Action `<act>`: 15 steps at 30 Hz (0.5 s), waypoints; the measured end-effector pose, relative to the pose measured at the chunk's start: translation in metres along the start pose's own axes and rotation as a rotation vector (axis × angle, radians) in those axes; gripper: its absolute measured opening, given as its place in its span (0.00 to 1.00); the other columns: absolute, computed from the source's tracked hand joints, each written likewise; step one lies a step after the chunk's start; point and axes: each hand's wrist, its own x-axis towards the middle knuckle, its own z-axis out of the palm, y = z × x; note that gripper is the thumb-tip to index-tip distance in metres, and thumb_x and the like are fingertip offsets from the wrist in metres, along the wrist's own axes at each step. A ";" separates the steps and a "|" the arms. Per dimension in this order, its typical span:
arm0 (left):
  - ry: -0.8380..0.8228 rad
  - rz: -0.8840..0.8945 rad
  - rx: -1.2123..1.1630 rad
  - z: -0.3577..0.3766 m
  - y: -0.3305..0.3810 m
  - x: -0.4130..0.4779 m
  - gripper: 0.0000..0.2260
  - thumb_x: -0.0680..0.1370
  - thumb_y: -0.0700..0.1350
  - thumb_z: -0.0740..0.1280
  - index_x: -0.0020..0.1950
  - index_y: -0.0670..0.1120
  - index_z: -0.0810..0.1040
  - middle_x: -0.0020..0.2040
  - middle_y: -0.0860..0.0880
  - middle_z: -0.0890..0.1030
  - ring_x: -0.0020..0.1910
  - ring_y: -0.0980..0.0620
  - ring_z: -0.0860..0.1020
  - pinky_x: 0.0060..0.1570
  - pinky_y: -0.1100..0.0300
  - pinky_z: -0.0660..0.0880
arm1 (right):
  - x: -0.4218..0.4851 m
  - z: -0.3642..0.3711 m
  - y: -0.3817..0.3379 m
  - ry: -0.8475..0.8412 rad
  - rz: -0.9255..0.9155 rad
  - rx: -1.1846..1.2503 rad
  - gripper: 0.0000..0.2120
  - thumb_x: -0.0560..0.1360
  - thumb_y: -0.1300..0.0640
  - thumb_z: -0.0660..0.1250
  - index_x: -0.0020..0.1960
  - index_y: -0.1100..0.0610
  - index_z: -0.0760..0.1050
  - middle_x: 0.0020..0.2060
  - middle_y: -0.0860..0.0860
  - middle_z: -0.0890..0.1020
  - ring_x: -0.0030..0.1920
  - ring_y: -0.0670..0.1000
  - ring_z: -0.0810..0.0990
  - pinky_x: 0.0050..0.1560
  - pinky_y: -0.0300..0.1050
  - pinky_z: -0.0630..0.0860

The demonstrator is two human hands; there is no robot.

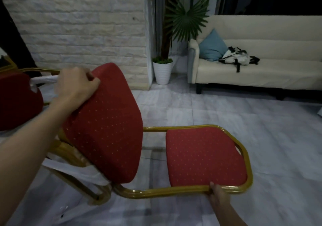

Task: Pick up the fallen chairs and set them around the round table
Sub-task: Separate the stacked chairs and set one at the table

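Note:
A red-cushioned chair [108,126] with a gold metal frame lies tipped over in front of me, its backrest pointing right. My left hand [76,84] grips the front edge of its seat cushion at the upper left. My right hand [218,195] is closed around the gold frame bar along the near edge of the backrest. White plastic wrap clings to the chair's legs at the lower left. A second red chair [17,102] shows partly at the left edge. No round table is in view.
A white brick wall stands behind the chairs. A potted plant in a white pot [163,72] is at the wall's corner. A cream sofa [261,68] with a blue cushion and a bag stands at the right. Pale tiled floor [226,109] stretches between.

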 end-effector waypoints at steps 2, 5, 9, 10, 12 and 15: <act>-0.048 -0.086 0.040 -0.010 -0.014 -0.003 0.19 0.74 0.55 0.66 0.60 0.48 0.81 0.54 0.35 0.82 0.55 0.33 0.78 0.54 0.45 0.76 | -0.011 0.015 -0.032 0.027 -0.036 0.094 0.21 0.72 0.72 0.68 0.63 0.64 0.71 0.57 0.59 0.77 0.55 0.58 0.76 0.55 0.60 0.76; -0.075 -0.289 -0.019 -0.022 -0.039 -0.019 0.25 0.73 0.61 0.64 0.67 0.55 0.74 0.66 0.37 0.74 0.64 0.31 0.71 0.63 0.39 0.70 | -0.022 0.029 -0.056 0.042 -0.063 0.071 0.27 0.68 0.68 0.72 0.65 0.65 0.71 0.55 0.58 0.79 0.52 0.60 0.79 0.55 0.66 0.77; 0.211 -0.334 -0.119 -0.022 -0.065 -0.046 0.24 0.73 0.57 0.65 0.67 0.50 0.72 0.65 0.38 0.73 0.64 0.33 0.69 0.64 0.39 0.67 | -0.029 0.043 -0.074 0.001 -0.195 -0.031 0.26 0.61 0.48 0.78 0.56 0.53 0.76 0.51 0.55 0.83 0.49 0.59 0.82 0.53 0.65 0.80; 0.279 -0.331 -0.149 -0.020 -0.070 -0.051 0.25 0.74 0.56 0.65 0.67 0.47 0.72 0.65 0.38 0.74 0.64 0.34 0.69 0.65 0.42 0.66 | -0.022 0.047 -0.076 -0.005 -0.230 -0.048 0.25 0.59 0.44 0.77 0.52 0.50 0.76 0.49 0.54 0.83 0.47 0.59 0.83 0.52 0.64 0.80; 0.379 -0.368 -0.219 -0.019 -0.081 -0.058 0.26 0.74 0.54 0.66 0.69 0.45 0.69 0.66 0.39 0.72 0.67 0.35 0.66 0.68 0.46 0.61 | -0.022 0.060 -0.085 0.055 -0.276 -0.088 0.28 0.54 0.40 0.77 0.50 0.48 0.76 0.46 0.52 0.84 0.46 0.58 0.83 0.51 0.63 0.81; 0.409 -0.412 -0.268 -0.011 -0.086 -0.068 0.33 0.75 0.51 0.66 0.76 0.44 0.58 0.75 0.40 0.61 0.74 0.36 0.57 0.74 0.45 0.53 | -0.054 0.083 -0.107 0.060 -0.374 -0.104 0.28 0.55 0.40 0.76 0.53 0.49 0.79 0.46 0.50 0.84 0.45 0.56 0.83 0.48 0.61 0.82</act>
